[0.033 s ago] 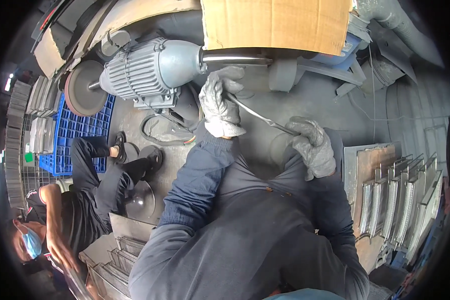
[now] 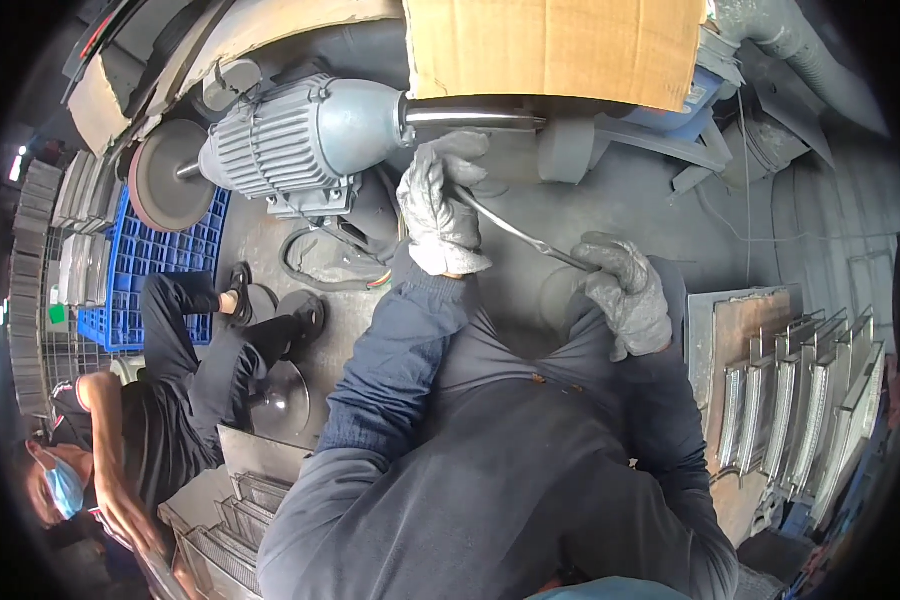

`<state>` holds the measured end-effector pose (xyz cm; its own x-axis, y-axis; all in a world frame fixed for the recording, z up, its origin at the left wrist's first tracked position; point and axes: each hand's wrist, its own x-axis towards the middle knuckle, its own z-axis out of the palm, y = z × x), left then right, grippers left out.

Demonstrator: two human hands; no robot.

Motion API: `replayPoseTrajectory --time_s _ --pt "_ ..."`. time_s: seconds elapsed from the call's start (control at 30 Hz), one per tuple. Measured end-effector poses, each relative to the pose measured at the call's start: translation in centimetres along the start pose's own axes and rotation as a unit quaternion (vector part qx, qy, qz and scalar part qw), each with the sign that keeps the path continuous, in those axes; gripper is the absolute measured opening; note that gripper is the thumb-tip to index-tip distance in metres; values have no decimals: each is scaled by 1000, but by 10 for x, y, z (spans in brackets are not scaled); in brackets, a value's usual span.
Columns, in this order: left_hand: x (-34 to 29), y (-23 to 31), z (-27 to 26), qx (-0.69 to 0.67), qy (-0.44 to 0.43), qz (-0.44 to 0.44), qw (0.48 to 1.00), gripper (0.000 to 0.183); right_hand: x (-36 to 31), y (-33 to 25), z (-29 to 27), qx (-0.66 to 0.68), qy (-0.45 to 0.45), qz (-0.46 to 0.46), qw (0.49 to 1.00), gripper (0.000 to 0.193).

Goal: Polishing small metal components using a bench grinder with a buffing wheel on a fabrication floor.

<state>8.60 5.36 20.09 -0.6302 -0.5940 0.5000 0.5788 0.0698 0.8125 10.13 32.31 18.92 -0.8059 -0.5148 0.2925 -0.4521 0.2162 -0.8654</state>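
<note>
Both my hands wear grey, dirt-stained gloves. Between them, above my lap, a slim shiny metal strip slants down from left to right; its full shape cannot be made out. My left hand is closed on the strip's upper left end, close below the motor's shaft. The lower right end sits in the bent fingers of my right hand, beside my right thigh. My gloves hide both ends of the strip.
A grey motor with a round wheel and polished shaft stands ahead. Cardboard covers the far side. Several metal panels stand at right. A seated co-worker is at left, near a blue pallet.
The co-worker's arm at the left has shifted slightly. My hands and the metal strip stay in the same place.
</note>
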Motion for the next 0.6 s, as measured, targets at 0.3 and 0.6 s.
replayPoseTrajectory --time_s 0.3,0.6 --pt "2 10 -8 64 -37 3 997 51 1 0 -1 -34 -3 12 999 35" --pt "-7 5 -7 105 -41 -18 993 46 -8 23 4 3 1 -2 1000 34"
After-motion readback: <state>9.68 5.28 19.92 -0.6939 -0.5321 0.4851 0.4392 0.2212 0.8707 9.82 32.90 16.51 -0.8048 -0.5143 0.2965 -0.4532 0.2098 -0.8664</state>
